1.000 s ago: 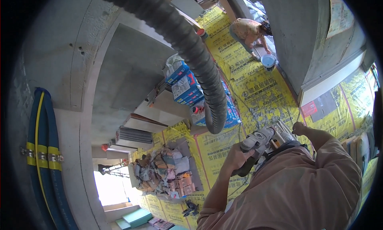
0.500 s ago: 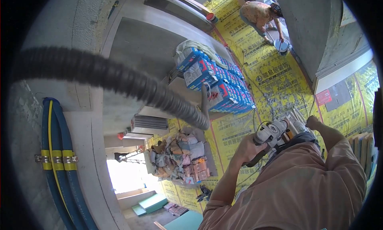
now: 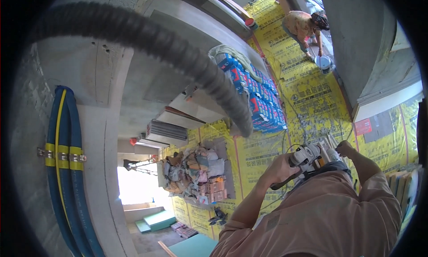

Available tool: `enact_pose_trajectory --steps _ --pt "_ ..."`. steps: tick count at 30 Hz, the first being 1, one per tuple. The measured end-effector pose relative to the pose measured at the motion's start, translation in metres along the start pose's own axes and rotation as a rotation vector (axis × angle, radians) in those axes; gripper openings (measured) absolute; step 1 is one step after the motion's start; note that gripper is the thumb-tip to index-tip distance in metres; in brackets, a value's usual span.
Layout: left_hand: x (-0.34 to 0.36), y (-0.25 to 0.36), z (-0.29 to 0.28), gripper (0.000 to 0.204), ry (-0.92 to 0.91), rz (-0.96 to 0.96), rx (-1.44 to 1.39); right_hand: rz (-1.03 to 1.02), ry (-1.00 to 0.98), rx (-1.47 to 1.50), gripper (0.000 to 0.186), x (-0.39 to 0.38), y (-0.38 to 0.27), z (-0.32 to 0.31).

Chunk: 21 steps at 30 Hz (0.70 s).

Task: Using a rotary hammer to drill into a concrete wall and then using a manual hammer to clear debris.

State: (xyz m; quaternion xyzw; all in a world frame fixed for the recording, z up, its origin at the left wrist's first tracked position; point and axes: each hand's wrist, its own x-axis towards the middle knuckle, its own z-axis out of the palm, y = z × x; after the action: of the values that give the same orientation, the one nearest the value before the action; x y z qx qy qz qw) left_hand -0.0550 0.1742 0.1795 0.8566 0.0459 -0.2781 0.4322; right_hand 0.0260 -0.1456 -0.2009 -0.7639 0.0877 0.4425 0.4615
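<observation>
At the lower right, my left hand (image 3: 281,169) is wrapped round the rear of a white and dark handheld power tool (image 3: 306,154); its exact kind is hard to make out. The tool sits in front of my waist, by several pale narrow strips (image 3: 329,146). My right hand (image 3: 344,148) is closed just right of these strips, beside a whitish rounded object (image 3: 331,155). Whatever its fingers hold is too small to tell. A dark ribbed hose (image 3: 178,54) sweeps from the upper left across the view, its end hanging near the middle.
Stacked blue boxes (image 3: 263,94) stand beyond the hose on yellow floor film (image 3: 296,85). A pile of sacks (image 3: 191,168) lies left of me. Blue pipes (image 3: 67,185) run along the left wall. Far right, another person (image 3: 301,27) bends over a bucket (image 3: 323,63).
The hose has swung up and right in the view, now covering part of the boxes. The view has shifted slightly. Both my hands keep their places at the tool and strips.
</observation>
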Motion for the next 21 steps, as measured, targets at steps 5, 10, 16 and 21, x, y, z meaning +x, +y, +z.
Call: enact_pose_trajectory --steps 5,10,16,21 --pt "-0.002 -0.022 0.015 0.044 -0.025 0.003 -0.074 -0.01 0.0 -0.064 0.024 0.004 -0.008 0.003" --pt "-0.007 0.008 0.008 0.045 -0.026 0.001 -0.008 -0.01 0.056 -0.094 0.024 -0.01 -0.01 -0.008" --pt "-0.011 0.005 0.015 0.046 0.03 -0.009 0.01 0.029 0.06 -0.032 0.024 -0.027 -0.002 -0.013" --pt "-0.011 0.0 0.019 0.045 0.045 -0.007 -0.01 0.028 0.049 -0.099 0.025 -0.031 -0.003 -0.008"
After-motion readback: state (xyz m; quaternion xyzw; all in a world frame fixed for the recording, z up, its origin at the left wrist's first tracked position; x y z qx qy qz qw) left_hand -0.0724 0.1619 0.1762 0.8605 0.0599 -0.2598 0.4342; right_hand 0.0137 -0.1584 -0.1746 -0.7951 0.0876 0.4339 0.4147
